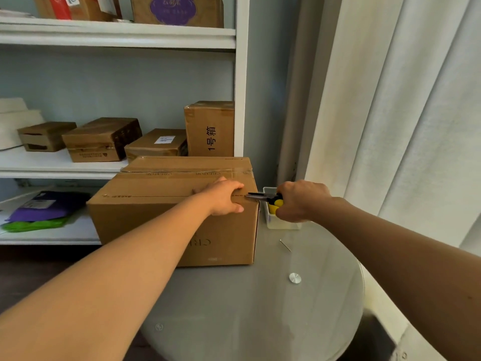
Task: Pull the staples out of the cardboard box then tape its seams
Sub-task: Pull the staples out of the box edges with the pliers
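The cardboard box (pixel 166 217) sits on the round glass table (pixel 260 308), at about 10 o'clock from the table's middle. The left hand (pixel 223 196) curls over the box's top edge near its right corner and holds it down. The right hand (pixel 302 200) is wrapped tight around the yellow-handled pliers (pixel 263 198), whose tips touch the top seam right beside the left fingers.

To do this well, I think the tips should bite the staple firmly, then pull straight out slowly, so the cardboard does not rip (and the left fingers should stay out of the way).

One pulled staple (pixel 285 245) lies loose on the glass at 3 o'clock from the box. A small clear bin (pixel 279 222) stands just beside the box; I cannot tell what is inside it.
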Demonstrator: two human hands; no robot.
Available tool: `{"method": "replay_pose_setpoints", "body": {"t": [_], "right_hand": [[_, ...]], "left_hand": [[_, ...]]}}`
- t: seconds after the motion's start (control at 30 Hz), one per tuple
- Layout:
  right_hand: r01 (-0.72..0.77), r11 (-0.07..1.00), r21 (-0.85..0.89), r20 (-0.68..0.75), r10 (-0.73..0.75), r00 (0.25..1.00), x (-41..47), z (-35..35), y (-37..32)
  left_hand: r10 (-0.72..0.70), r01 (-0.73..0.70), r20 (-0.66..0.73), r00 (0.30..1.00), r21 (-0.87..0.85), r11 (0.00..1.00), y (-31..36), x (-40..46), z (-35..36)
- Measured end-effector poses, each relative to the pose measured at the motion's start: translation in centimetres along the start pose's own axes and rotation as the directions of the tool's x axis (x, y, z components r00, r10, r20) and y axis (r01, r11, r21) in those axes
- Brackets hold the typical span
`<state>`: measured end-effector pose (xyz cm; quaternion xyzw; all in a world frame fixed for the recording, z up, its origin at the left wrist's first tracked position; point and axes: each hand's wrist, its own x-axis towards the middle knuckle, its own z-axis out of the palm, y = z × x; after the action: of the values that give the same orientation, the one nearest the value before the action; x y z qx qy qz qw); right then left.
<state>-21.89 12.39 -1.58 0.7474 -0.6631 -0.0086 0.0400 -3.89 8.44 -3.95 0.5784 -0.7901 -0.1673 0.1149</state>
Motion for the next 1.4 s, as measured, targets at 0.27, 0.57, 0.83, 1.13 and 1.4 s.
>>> {"method": "replay_pose_setpoints", "body": {"t": [0.27,0.57,0.83,1.13,1.4], "right_hand": [[-0.291,0.568,0.769,0.201,0.217,0.955,1.4,-0.3,-2.5],[-0.359,-0.118,0.926,0.376,0.182,0.909,1.3,-2.2,-5.0],[-0.434,-0.354,0.829,0.485,0.065,0.872,1.9,-2.2,-6.5],[-0.148,0.387,0.910,0.030,0.294,0.955,3.6,0.0,-3.9],[-0.096,0.752,0.652,0.071,0.066,0.995,3.6,2.1,-4.3]], "left_hand": [[-0.076,0.004,-0.127,0.989,-0.488,0.873,3.3,-1.8,-1.1],[-0.068,0.103,0.086,0.994,-0.500,0.860,3.2,-2.2,-2.5],[-0.053,0.131,0.259,0.964,-0.293,0.947,1.5,-2.3,-4.2],[-0.057,0.039,0.086,0.995,0.198,0.979,-0.4,-3.4,-5.1],[0.037,-0.106,0.282,0.959,0.232,0.967,-2.9,-4.1,-6.0]]}}
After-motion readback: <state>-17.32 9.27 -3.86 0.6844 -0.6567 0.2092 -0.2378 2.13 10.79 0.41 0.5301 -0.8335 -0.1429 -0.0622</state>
